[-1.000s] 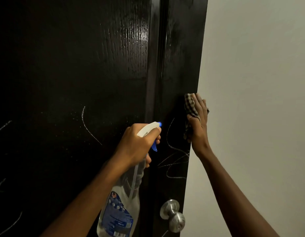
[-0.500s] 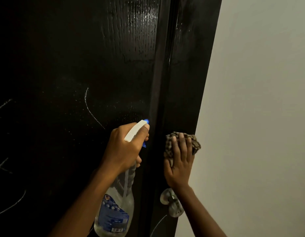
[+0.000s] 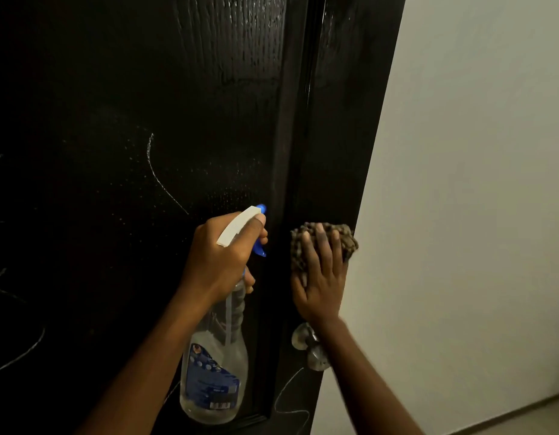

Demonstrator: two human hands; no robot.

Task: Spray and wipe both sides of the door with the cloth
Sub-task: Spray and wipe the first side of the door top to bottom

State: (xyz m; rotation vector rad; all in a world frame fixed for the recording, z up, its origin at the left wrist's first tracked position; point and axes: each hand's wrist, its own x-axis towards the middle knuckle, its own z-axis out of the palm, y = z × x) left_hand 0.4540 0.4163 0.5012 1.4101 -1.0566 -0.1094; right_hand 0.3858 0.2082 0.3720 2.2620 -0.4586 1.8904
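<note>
Pale wall point(image 3: 475, 183) on the rt, dark door point(image 3: 131, 89) filling the rest. It stands upright, long axis top-to-bottom, dead ahead of both hands. Right hand point(image 3: 319, 277) is the one nearer the door's free edge: fingers straight and spread, palm flat, pressing the bunched checked cloth point(image 3: 348, 240) onto the narrow strip just above the knob point(image 3: 305, 340). Left hand point(image 3: 218, 255) sits just beside it, curled round the neck of the spray bottle point(image 3: 214, 372). The bottle hangs upright, nozzle aimed at the panel, w/ fine droplets point(image 3: 228, 196) speckling the wood above it. White marks remain: a curved line point(image 3: 157, 174) up and left of the left hand, a second scribble point(image 3: 287, 400) below the knob, more at far left. My read: mid-job on this face. Next pass prob takes the cloth down past the knob or left across the wet panel. Door's other side not in view.
</note>
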